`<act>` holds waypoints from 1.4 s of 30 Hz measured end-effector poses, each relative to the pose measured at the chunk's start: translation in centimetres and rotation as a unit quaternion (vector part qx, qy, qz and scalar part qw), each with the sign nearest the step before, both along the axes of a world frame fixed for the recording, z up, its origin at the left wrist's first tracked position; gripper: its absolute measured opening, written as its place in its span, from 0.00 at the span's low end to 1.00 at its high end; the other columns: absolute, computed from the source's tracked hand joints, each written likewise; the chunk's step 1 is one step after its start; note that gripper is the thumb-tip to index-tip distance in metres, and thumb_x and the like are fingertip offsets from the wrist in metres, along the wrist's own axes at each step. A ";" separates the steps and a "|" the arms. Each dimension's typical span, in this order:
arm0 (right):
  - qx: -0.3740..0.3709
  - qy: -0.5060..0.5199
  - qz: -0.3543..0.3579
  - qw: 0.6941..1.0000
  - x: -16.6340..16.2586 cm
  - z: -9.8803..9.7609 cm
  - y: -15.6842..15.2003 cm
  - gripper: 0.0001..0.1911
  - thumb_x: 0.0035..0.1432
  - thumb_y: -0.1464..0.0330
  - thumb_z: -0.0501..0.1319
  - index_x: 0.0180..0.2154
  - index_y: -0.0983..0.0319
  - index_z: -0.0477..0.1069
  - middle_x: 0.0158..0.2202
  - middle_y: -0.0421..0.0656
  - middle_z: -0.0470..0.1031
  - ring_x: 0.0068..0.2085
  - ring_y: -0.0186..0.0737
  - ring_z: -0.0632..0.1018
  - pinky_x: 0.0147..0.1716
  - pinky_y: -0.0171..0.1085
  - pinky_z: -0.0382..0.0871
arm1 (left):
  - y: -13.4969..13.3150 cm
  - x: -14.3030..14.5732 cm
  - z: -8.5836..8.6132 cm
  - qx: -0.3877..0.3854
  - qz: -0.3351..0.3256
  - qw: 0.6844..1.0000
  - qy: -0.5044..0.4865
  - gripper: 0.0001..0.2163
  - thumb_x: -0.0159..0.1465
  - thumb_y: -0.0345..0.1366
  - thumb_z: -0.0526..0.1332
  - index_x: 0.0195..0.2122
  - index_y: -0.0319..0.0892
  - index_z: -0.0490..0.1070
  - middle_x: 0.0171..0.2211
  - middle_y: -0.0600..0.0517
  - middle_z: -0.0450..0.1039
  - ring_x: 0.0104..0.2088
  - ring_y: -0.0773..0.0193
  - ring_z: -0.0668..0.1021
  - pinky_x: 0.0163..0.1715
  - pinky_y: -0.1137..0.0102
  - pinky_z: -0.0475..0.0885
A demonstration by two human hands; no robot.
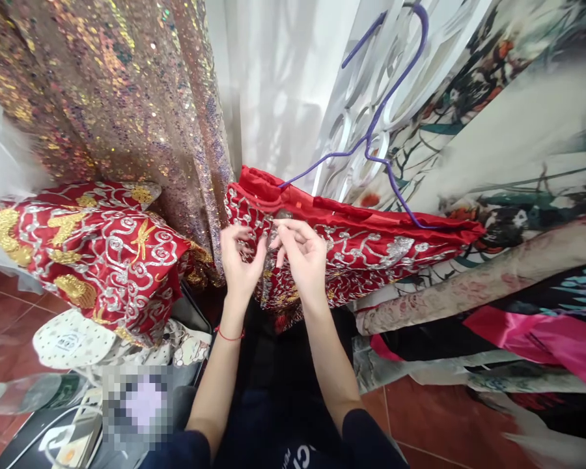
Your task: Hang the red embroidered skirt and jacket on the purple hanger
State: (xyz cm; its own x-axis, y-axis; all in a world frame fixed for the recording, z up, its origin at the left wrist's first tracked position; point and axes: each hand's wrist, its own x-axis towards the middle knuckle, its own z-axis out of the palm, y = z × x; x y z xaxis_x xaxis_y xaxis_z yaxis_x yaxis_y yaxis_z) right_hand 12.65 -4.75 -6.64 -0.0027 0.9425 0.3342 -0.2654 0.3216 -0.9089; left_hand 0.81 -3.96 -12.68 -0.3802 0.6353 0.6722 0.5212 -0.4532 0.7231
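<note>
A red garment (371, 251) with silver scroll embroidery hangs in front of me from a purple wire hanger (370, 133). Its folded top edge lies along the hanger's lower arms. At the garment's left part, my left hand (241, 264) has its fingers curled but apart from the thumb, with nothing visible between them. Close beside it, my right hand (303, 257) has thumb and forefinger pinched together near the top edge. Whatever small thing is in that pinch is too small to make out. A red string bracelet (230, 335) circles my left wrist.
Another red embroidered garment (122, 260) lies at left, over a black chair or stand. A sequined cloth (127, 91) hangs behind it. Below are a plastic bottle (34, 393) and white cables (53, 417). Floral fabrics (469, 273) hang at right, by a white openwork panel (339, 140).
</note>
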 end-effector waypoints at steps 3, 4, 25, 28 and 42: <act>0.038 -0.053 -0.061 0.996 1.9 -0.1 -0.5 0.09 0.65 0.62 0.62 0.41 0.59 0.76 0.28 0.36 0.77 0.19 0.27 0.72 0.21 0.31 0.68 | 2.0 -0.6 3.5 0.032 0.059 0.994 0.085 0.24 0.63 0.43 0.65 0.58 0.44 0.64 0.62 0.39 0.63 0.61 0.51 0.69 0.52 0.59 0.73; 0.054 -0.075 -0.109 0.990 2.9 -0.1 -0.7 0.09 0.65 0.62 0.61 0.42 0.59 0.76 0.28 0.36 0.77 0.20 0.28 0.72 0.21 0.32 0.68 | 2.8 -0.9 4.4 0.030 0.058 0.991 0.119 0.25 0.62 0.44 0.66 0.58 0.45 0.64 0.66 0.39 0.60 0.66 0.47 0.65 0.59 0.53 0.68; 0.308 -0.527 -0.440 0.658 24.9 0.3 0.0 0.15 0.56 0.69 0.61 0.46 0.55 0.77 0.51 0.55 0.71 0.46 0.49 0.80 0.43 0.46 0.75 | -3.2 -2.0 5.7 -0.228 -0.085 0.948 0.203 0.18 0.69 0.54 0.56 0.45 0.46 0.72 0.36 0.51 0.80 0.34 0.57 0.81 0.35 0.66 0.72; 0.300 -0.549 -0.443 0.642 24.7 0.8 -0.5 0.11 0.58 0.68 0.60 0.43 0.56 0.75 0.52 0.56 0.74 0.45 0.48 0.80 0.45 0.46 0.74 | 0.6 -1.4 7.4 -0.066 0.081 0.988 0.110 0.20 0.68 0.53 0.59 0.49 0.42 0.71 0.48 0.44 0.77 0.48 0.54 0.78 0.53 0.59 0.70; 0.387 -0.410 -0.418 0.713 24.7 2.1 3.3 0.06 0.67 0.67 0.59 0.37 0.57 0.75 0.41 0.52 0.82 0.44 0.44 0.81 0.48 0.45 0.72 | 6.6 -3.1 9.0 -0.097 0.054 0.990 0.083 0.18 0.65 0.48 0.59 0.22 0.42 0.65 0.17 0.58 0.55 0.23 0.68 0.58 0.29 0.70 0.59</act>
